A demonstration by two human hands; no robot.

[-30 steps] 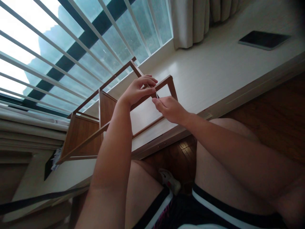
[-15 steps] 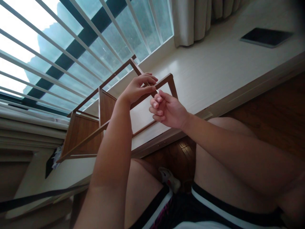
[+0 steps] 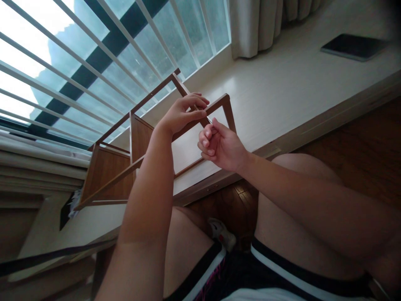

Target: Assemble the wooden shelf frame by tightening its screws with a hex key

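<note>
A brown wooden rack (image 3: 142, 140) with slim bars and solid panels rests tilted on the white window ledge. My left hand (image 3: 184, 110) is closed around the crossbar near its right end, thumb below and fingers laid over the top. Just to the right, my right hand (image 3: 222, 146) is closed with its palm turned up and fingers curled. Between its thumb and forefinger it pinches a thin metal rod (image 3: 209, 120), whose far end points at the bar by my left fingers. The rod's tip and the spot it meets are too small to make out.
The white ledge (image 3: 266, 92) runs to the right, with a dark tablet-like slab (image 3: 354, 47) on it. Barred window and curtains (image 3: 250, 29) stand behind. My legs and a shoe (image 3: 222, 234) are below, over the wooden floor (image 3: 351, 129).
The fingers of my right hand have curled in tighter, and more of the metal rod shows. My left hand keeps its hold on the rack. The view has shifted slightly.
</note>
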